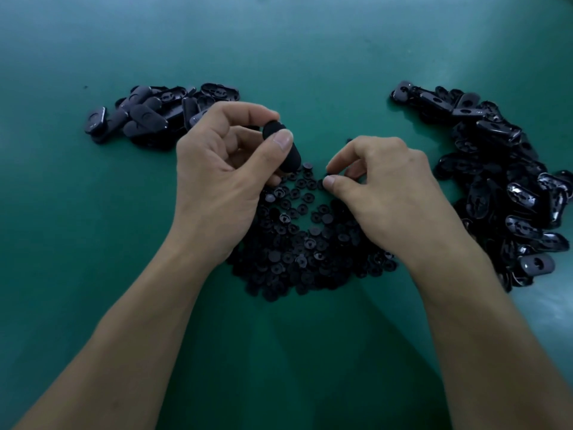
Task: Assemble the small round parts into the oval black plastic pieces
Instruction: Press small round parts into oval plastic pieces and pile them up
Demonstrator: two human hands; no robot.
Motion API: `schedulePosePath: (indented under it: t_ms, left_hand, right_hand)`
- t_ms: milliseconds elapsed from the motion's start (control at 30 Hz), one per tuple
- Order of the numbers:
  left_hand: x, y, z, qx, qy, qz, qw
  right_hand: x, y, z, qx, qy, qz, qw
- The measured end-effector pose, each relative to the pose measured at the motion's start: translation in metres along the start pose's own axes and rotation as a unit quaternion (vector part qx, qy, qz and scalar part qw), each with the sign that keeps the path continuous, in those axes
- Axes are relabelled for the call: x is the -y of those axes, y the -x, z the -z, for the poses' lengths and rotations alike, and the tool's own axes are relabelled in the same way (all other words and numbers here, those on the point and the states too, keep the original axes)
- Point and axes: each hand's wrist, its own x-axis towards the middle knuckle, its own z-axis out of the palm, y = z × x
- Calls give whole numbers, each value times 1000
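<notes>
One matte black oval piece [282, 147], ends rounded, was gripped by the left hand [217, 169]; the right hand [387, 193] pinched a small round part [328, 175].

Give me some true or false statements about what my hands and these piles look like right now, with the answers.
1. The left hand holds an oval black piece. True.
2. The right hand lies open and flat. False: its forefinger and thumb pinch a small round part at the far edge of the pile of round parts.
3. The pile of round parts lies between the two arms. True.
4. The oval pieces on the left make the bigger heap. False: the right oval pile is larger than the left oval pile.
</notes>
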Motion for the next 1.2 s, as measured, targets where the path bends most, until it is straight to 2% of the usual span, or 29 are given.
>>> schedulePosePath:
  t_ms: [233,700,1200]
  left_hand:
    - [0,0,1,0,-3,2,1000]
    - [-4,1,-1,-1,12,7,1000]
    - [-4,1,-2,-2,9,5,1000]
  right_hand:
    - [0,-1,1,1,-23,19,1000]
    - [11,1,8,-82,-168,83,979]
    - [15,4,7,-64,-187,90,976]
